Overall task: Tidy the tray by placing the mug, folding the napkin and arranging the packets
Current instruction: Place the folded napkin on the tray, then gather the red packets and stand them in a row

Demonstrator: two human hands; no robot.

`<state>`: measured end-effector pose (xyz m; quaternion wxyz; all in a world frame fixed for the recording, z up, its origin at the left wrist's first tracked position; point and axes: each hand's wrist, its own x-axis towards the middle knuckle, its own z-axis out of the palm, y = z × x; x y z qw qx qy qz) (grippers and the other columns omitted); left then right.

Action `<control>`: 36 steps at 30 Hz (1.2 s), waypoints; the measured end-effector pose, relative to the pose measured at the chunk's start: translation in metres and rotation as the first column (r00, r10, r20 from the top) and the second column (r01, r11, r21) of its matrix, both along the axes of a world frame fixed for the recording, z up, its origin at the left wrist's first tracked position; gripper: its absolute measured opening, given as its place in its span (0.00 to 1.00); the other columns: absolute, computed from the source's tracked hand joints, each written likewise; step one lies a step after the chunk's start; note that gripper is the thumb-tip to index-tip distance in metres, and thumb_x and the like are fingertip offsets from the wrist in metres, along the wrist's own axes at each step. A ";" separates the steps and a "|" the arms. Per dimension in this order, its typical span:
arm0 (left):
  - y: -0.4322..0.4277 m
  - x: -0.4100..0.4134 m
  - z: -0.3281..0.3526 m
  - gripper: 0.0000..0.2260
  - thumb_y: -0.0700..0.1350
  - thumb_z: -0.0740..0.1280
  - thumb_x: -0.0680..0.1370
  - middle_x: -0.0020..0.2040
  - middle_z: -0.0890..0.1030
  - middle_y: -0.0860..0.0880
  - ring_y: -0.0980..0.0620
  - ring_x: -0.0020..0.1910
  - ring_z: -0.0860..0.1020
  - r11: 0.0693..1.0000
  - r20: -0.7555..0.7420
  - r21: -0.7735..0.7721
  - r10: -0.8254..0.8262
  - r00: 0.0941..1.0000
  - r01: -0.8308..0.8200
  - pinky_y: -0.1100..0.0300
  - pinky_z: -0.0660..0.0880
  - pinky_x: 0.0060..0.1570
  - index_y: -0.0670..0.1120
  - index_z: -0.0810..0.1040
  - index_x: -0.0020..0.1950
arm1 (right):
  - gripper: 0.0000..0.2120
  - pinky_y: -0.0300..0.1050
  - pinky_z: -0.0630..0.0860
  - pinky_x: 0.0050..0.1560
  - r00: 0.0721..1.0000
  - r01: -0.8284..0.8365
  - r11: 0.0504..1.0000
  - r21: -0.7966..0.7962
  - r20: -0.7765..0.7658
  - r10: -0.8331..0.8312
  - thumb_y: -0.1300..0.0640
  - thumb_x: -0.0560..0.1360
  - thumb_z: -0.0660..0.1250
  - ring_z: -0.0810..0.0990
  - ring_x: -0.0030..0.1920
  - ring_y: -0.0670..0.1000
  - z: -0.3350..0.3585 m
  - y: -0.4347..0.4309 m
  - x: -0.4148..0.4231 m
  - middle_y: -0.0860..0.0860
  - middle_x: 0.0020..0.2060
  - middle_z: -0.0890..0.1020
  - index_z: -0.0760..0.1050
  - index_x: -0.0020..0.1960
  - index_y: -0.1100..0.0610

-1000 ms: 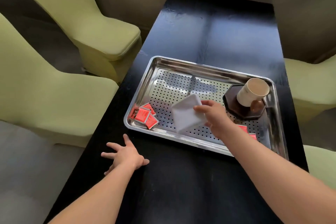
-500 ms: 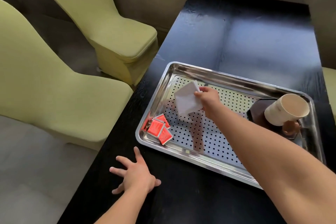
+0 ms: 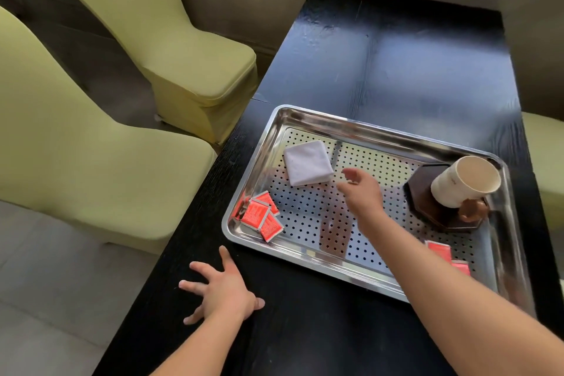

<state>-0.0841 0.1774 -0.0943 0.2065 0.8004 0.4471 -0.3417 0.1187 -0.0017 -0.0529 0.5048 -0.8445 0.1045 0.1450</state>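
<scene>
A perforated steel tray (image 3: 305, 119) lies on a black table (image 3: 396, 70). The folded white napkin (image 3: 307, 162) lies flat in its far left corner. Three red packets (image 3: 261, 218) sit stacked loosely in the near left corner; two more red packets (image 3: 442, 253) lie at the near right, partly behind my forearm. A cream mug (image 3: 465, 181) with a brown handle stands on a dark octagonal coaster (image 3: 427, 207) at the right. My right hand (image 3: 360, 189) hovers over the tray's middle, just right of the napkin, fingers loose and empty. My left hand (image 3: 224, 288) rests spread flat on the table, nearer than the tray.
Two chairs in yellow-green covers (image 3: 189, 49) stand along the table's left side, and another such chair (image 3: 546, 156) shows at the right edge. Grey floor (image 3: 45, 284) lies to the left. The table's far half (image 3: 412, 40) is bare black wood.
My right hand carried the napkin to the tray's far left corner, set it down flat and let go, then drew back to the right. My left hand stayed flat on the table.
</scene>
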 end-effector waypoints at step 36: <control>-0.044 0.038 0.028 0.13 0.38 0.62 0.83 0.53 0.80 0.35 0.33 0.58 0.80 0.111 0.011 -0.828 0.983 0.182 -0.550 0.40 0.77 0.51 0.34 0.72 0.66 | 0.06 0.53 0.83 0.46 0.502 0.863 0.294 0.410 -0.631 -0.592 0.64 0.79 0.67 0.82 0.47 0.60 -0.017 -0.190 -0.168 0.62 0.47 0.81 0.74 0.53 0.67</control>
